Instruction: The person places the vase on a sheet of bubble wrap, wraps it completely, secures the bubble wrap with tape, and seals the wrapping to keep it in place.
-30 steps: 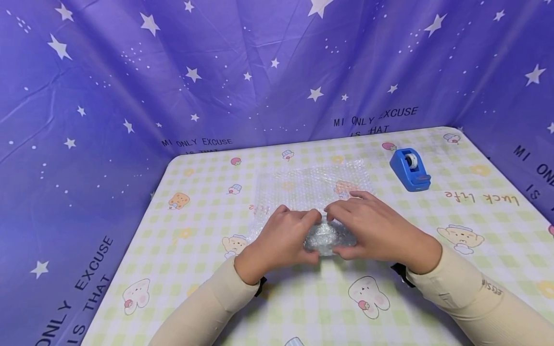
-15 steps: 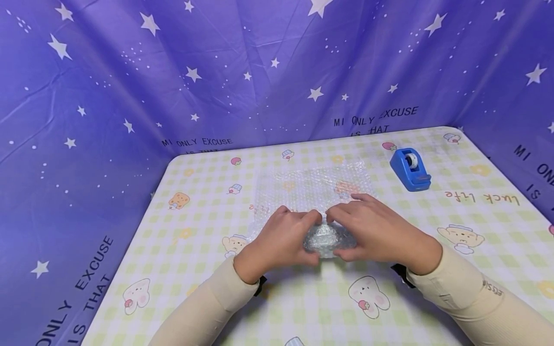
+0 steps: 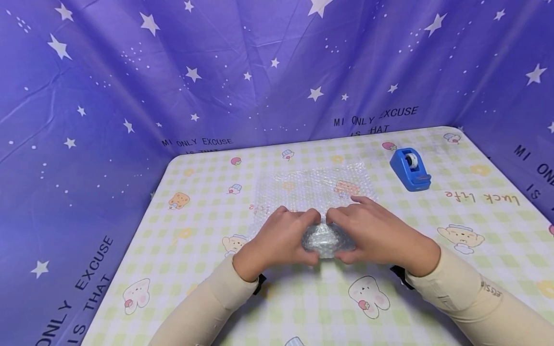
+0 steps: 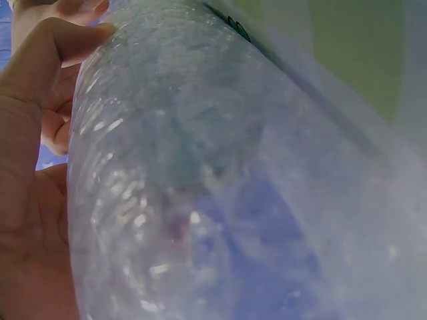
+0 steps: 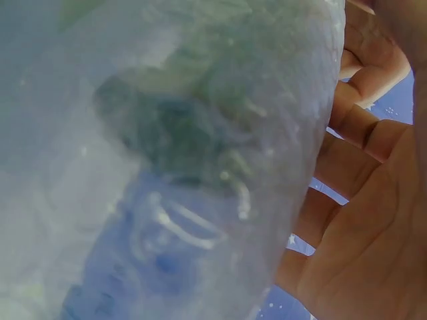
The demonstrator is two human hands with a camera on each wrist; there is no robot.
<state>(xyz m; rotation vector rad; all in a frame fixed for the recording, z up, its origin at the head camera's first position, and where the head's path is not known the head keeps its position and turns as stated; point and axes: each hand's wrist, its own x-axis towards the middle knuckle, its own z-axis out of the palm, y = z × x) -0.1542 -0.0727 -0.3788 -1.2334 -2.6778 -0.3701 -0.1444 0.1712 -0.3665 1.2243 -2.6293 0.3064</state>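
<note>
Roll: clear, shiny bubble-wrap roll (image 3: 325, 241) around mid-table, at the near end of the flat, clear bubble-wrap sheet (image 3: 303, 185). Marginally nearer than 1.0 s ago. Wrist views show blurred dark and bluish patches through the wrap; can't tell what they are.
Left hand: bare left hand (image 3: 279, 238) holds the roll's left side, thumb near, fingers curled over the far side. Practically unchanged.
Right hand: bare right hand (image 3: 373, 231) holds the roll's right side, same grip. Shifted slightly nearer since 1.0 s ago.
Sheet: spreads far of the hands, flat on the white-and-green checked tabletop (image 3: 195, 278) with cartoon prints. Roughly same spot.
Dispenser: blue plastic tape dispenser (image 3: 402, 174), far right, well apart from the hands. Not moved.
Backdrop: purple curtain (image 3: 242, 53) with white stars, far side. Same.
</note>
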